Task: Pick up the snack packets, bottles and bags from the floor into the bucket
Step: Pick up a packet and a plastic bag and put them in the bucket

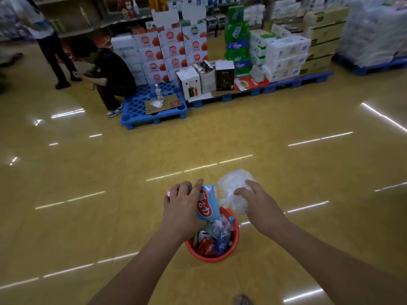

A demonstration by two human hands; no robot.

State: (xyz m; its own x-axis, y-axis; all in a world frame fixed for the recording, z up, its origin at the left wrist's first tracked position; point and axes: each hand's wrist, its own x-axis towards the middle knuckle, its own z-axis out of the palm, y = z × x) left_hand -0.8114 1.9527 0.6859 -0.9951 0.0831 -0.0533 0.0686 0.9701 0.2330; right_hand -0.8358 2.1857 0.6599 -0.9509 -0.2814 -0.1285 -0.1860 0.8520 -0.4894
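Observation:
A red round bucket stands on the yellow floor just in front of me, with bottles and red snack packets inside. My left hand grips a light blue snack packet with red lettering, held above the bucket's far rim. A pink bit shows behind its fingers. My right hand is closed on a crumpled clear plastic bag, also held over the far rim of the bucket.
Blue pallets with stacked cartons and tissue packs run across the far side. A crouching person and a standing person are at the far left. Shiny open floor lies all around the bucket.

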